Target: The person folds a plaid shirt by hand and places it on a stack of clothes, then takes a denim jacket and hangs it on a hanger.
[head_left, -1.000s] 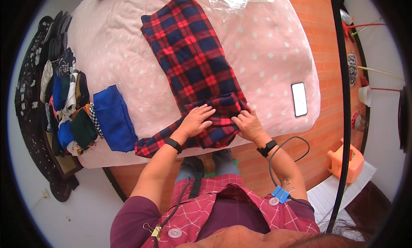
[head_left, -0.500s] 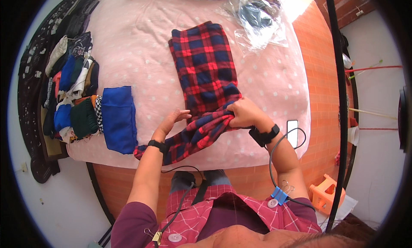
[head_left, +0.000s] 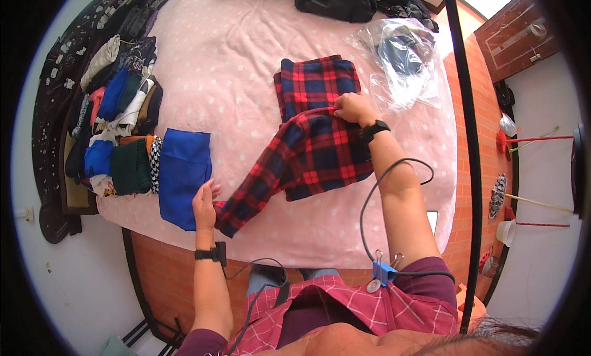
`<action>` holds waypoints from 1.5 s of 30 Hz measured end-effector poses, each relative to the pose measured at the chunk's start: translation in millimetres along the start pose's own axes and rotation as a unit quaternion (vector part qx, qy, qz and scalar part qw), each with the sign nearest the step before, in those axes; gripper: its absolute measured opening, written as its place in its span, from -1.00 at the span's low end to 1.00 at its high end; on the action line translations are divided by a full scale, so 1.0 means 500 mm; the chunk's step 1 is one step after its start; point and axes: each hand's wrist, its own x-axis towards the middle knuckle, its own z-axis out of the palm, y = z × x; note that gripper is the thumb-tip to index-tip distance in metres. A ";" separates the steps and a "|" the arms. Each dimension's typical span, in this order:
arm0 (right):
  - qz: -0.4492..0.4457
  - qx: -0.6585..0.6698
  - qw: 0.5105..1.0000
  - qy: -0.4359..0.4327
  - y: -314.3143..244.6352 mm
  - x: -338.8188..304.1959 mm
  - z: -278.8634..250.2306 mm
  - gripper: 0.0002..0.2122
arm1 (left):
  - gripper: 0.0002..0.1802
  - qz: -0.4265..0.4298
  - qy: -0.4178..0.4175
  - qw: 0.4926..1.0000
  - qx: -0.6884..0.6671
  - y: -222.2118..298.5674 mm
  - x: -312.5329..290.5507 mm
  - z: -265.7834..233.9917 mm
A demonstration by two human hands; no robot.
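Note:
A red and navy plaid shirt (head_left: 329, 159) lies partly folded on the bed, one sleeve (head_left: 261, 177) stretched toward the near left. My right hand (head_left: 357, 108) pinches the shirt's folded upper layer near its right side, fingers closed on the cloth. My left hand (head_left: 205, 205) is beside the sleeve's cuff, its fingers extended and apart; whether it touches the cuff is hard to see. Just left of that hand lies a folded blue cloth (head_left: 183, 171), and the hand overlaps its edge in view.
Several folded clothes (head_left: 129, 165) are stacked along the left of the bed (head_left: 215, 91). At the far right sits a clear plastic bag (head_left: 403, 60) with dark cloth inside. Dark clothes (head_left: 338, 2) lie at the far edge. A white phone (head_left: 433, 222) is partly behind my right arm.
My right hand has moved away from me, carrying the shirt's near part up over the rest. My left hand has moved left, near the cuff. The sleeve now lies straighter, and the view has shifted.

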 end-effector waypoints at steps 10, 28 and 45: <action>-0.077 0.064 0.944 0.315 -0.128 -0.184 0.073 -0.69 | -0.77 -0.174 -0.053 0.983 0.004 -0.141 -0.207 0.114; 0.019 0.027 0.987 0.160 -0.114 -0.160 0.244 -0.33 | -0.56 -0.118 0.406 0.899 -0.117 -0.026 0.005 0.011; -0.005 0.051 0.988 0.145 -0.096 -0.156 0.214 -0.32 | -0.40 0.181 0.209 0.879 0.388 0.045 0.021 0.132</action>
